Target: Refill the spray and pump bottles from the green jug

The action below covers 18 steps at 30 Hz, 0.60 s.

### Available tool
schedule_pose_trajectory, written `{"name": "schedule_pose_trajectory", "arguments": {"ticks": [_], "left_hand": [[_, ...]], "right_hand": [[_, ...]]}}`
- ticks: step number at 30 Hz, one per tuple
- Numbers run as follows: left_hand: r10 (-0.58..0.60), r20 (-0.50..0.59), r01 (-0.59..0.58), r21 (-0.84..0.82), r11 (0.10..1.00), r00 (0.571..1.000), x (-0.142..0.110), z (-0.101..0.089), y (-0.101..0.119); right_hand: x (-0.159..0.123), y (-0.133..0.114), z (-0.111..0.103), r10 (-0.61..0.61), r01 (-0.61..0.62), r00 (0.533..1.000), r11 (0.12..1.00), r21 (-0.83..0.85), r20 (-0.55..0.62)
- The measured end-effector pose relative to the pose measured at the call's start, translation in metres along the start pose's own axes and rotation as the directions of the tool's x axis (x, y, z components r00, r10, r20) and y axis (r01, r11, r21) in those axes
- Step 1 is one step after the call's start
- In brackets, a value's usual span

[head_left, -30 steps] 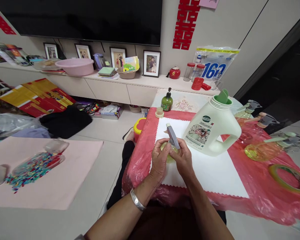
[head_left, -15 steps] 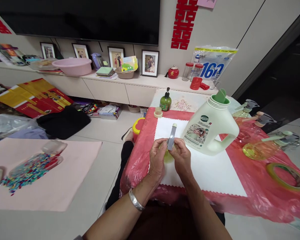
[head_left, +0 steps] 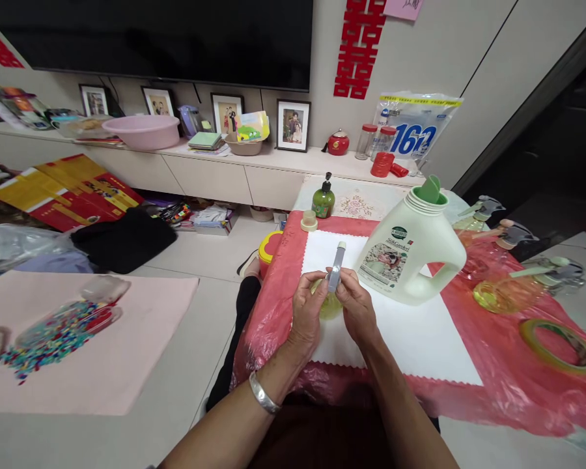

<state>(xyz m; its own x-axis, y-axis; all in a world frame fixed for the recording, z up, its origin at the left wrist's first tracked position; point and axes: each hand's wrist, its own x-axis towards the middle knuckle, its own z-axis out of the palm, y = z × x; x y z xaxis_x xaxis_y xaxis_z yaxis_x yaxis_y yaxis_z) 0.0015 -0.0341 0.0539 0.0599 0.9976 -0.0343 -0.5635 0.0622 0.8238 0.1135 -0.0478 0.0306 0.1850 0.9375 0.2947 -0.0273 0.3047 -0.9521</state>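
Observation:
A spray bottle with pale yellow liquid [head_left: 330,309] stands on the white sheet [head_left: 395,335], topped by a grey spray head [head_left: 338,266] with a whitish nozzle end. My left hand [head_left: 307,311] is closed around the left side of its neck, thumb near the grey head. From the right, the fingers of my right hand [head_left: 358,309] pinch the same neck and head. My hands hide much of the bottle's collar. Just to the right is a large pale green detergent jug [head_left: 417,241], upright, with a green spout in its mouth.
A beige cap [head_left: 309,221] and green pump bottle [head_left: 323,198] stand behind my hands. To the right are several spray bottles [head_left: 510,290] and a tape roll [head_left: 561,345] on red plastic covering [head_left: 268,319]. Colourful small pieces [head_left: 58,339] lie on a pink sheet at left.
My right hand has shifted slightly around the neck, and its fingers sit a little differently at the spray head. Everything else stays in place.

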Motion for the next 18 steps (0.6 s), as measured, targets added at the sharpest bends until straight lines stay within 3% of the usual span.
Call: {"name": "schedule_pose_trajectory", "arguments": {"ticks": [9, 13, 18], "left_hand": [[0.036, -0.023, -0.035, 0.056, 0.998, 0.999, 0.001, -0.003, -0.004], [0.037, 0.015, -0.039, 0.099, 0.994, 0.999, 0.002, -0.007, -0.008], [0.023, -0.028, -0.021, 0.078, 0.997, 0.999, 0.002, -0.002, -0.007]], "right_hand": [[-0.004, 0.005, 0.016, -0.017, 0.01, 0.986, 0.999, -0.046, -0.166], [-0.003, -0.005, 0.011, 0.001, -0.009, 0.995, 0.996, -0.086, -0.097], [0.0, -0.01, 0.006, 0.024, -0.028, 0.999, 0.995, -0.101, -0.039]]}}
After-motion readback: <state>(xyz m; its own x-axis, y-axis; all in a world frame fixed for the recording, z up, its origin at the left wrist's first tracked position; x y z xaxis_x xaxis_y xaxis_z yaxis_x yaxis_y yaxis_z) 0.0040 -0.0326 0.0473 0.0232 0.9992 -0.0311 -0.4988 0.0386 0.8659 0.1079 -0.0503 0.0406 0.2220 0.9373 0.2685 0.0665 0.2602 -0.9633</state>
